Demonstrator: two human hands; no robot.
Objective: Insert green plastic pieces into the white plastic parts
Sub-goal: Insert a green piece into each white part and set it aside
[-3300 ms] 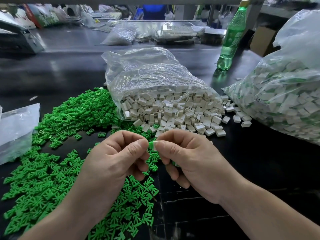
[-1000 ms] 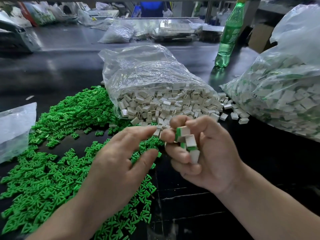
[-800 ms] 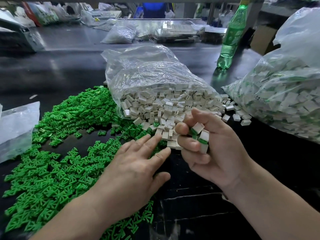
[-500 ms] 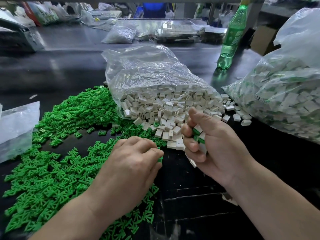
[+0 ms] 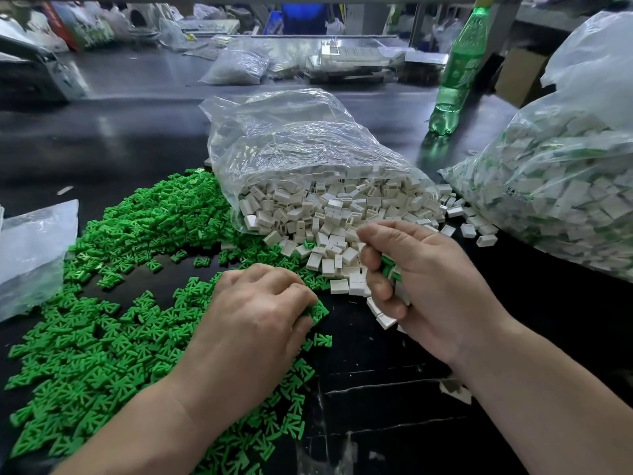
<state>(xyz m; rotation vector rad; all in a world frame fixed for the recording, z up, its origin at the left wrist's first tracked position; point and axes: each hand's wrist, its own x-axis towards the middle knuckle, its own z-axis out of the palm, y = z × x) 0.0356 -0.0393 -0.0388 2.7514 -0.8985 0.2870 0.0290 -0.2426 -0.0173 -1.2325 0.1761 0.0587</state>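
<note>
Left hand (image 5: 253, 323) curled on pile, pinching green pieces (image 5: 320, 309), right hand (image 5: 428, 279) alongside clutching white parts (image 5: 385, 322)

The table (image 5: 137, 138) is dark and shiny. A big heap of green pieces (image 5: 113, 337) lies on its left side. Beside them a clear bag (image 5: 301, 145) lies on its side — white parts (image 5: 329, 214) spill out of it. A fuller bag (image 5: 565, 186) sits on the right, a green bottle (image 5: 459, 73) stands behind, and a flat bag (image 5: 30, 248) lies at the left edge.
</note>
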